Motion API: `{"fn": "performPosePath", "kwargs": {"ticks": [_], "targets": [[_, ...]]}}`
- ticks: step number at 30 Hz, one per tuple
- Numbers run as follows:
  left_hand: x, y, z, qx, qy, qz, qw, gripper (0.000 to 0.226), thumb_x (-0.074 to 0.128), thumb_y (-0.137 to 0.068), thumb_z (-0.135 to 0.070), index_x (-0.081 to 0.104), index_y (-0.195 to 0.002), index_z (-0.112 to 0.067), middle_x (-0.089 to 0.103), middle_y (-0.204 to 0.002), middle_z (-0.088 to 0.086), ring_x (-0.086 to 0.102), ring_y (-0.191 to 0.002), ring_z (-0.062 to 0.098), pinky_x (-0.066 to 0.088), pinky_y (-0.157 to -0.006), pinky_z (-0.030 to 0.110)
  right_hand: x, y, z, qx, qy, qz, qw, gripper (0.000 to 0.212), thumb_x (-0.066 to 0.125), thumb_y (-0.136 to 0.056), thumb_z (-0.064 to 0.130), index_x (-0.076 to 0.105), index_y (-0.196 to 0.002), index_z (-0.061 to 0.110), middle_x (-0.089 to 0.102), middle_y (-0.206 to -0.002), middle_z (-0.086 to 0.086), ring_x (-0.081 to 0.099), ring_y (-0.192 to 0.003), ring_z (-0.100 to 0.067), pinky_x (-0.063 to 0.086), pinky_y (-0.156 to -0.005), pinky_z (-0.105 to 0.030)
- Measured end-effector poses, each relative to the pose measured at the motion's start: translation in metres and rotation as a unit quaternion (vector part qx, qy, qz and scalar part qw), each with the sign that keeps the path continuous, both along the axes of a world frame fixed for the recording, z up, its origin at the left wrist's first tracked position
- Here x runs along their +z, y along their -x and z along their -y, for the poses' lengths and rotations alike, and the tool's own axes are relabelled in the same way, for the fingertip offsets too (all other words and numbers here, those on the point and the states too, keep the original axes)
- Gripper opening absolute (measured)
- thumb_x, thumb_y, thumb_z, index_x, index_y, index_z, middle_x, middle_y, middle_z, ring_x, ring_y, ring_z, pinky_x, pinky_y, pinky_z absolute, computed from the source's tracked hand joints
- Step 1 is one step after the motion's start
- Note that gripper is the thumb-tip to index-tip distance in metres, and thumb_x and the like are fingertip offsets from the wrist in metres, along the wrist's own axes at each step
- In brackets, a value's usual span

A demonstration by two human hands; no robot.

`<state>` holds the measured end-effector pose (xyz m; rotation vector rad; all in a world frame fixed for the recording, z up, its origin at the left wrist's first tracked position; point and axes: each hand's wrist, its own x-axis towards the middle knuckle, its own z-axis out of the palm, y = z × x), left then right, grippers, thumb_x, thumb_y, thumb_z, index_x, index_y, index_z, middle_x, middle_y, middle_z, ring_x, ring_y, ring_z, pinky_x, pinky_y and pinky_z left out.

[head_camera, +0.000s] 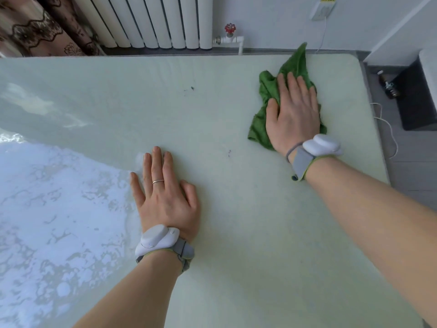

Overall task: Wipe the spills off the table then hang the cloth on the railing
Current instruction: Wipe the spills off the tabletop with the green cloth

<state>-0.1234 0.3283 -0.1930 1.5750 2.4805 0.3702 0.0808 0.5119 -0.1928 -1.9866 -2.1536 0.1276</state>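
a: head view: the green cloth (272,91) is pressed flat on the table (212,256) at its far right under the open right hand (292,112); the left hand (165,197) is laid open, empty.

b: dark specks (192,88) are left unwiped; hanging is judged not yet begun, and no railing can be made out.

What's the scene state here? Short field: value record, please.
surface: pale green table, glare patch at its left side
cloth: green cloth, crumpled, on the table near the far right corner
right hand: flat on the cloth, palm down
left hand: flat on bare table, fingers spread, holding nothing
marks left: small dark specks mid-table; faint mark between the hands
background: white radiator, red valve
railing: not in view
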Motion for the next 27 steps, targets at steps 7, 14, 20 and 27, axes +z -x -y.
{"fn": "performPosePath", "kwargs": {"ticks": [7, 14, 20, 27], "targets": [[0.001, 0.0, -0.002, 0.002, 0.012, 0.004, 1.0, 0.066, 0.029, -0.091, -0.027, 0.027, -0.155, -0.011, 0.017, -0.167, 0.003, 0.007, -0.156, 0.019, 0.004, -0.125, 0.052, -0.002, 0.012, 0.091, 0.06, -0.013, 0.025, 0.998, 0.061, 0.03, -0.103, 0.038, 0.033, -0.159, 0.013, 0.03, -0.166, -0.009, 0.024, -0.155, -0.027, 0.014, -0.129, -0.047], [0.001, 0.001, -0.002, 0.004, 0.014, 0.007, 1.0, 0.068, 0.028, -0.09, -0.028, 0.025, -0.156, -0.012, 0.015, -0.167, 0.003, 0.005, -0.156, 0.018, 0.002, -0.126, 0.05, -0.002, 0.022, 0.015, 0.103, -0.021, 0.022, 0.994, 0.062, 0.029, -0.1, 0.041, 0.036, -0.158, 0.019, 0.036, -0.164, -0.006, 0.03, -0.152, -0.026, 0.016, -0.128, -0.043], [-0.001, -0.002, 0.0, 0.004, 0.009, 0.007, 1.0, 0.067, 0.029, -0.09, -0.027, 0.027, -0.155, -0.012, 0.017, -0.167, 0.002, 0.006, -0.156, 0.018, 0.002, -0.126, 0.05, -0.005, 0.031, -0.011, 0.066, -0.015, 0.026, 0.997, 0.063, 0.027, -0.1, 0.041, 0.034, -0.158, 0.017, 0.034, -0.165, -0.007, 0.028, -0.154, -0.026, 0.013, -0.129, -0.044], [0.001, -0.002, -0.002, 0.007, 0.011, 0.007, 1.0, 0.067, 0.031, -0.09, -0.025, 0.027, -0.155, -0.013, 0.016, -0.167, 0.003, 0.005, -0.156, 0.017, 0.002, -0.126, 0.05, 0.003, 0.055, 0.11, 0.152, -0.009, 0.003, 0.988, 0.061, 0.034, -0.103, 0.039, 0.037, -0.157, 0.01, 0.033, -0.164, -0.013, 0.027, -0.154, -0.03, 0.016, -0.128, -0.048]]}}
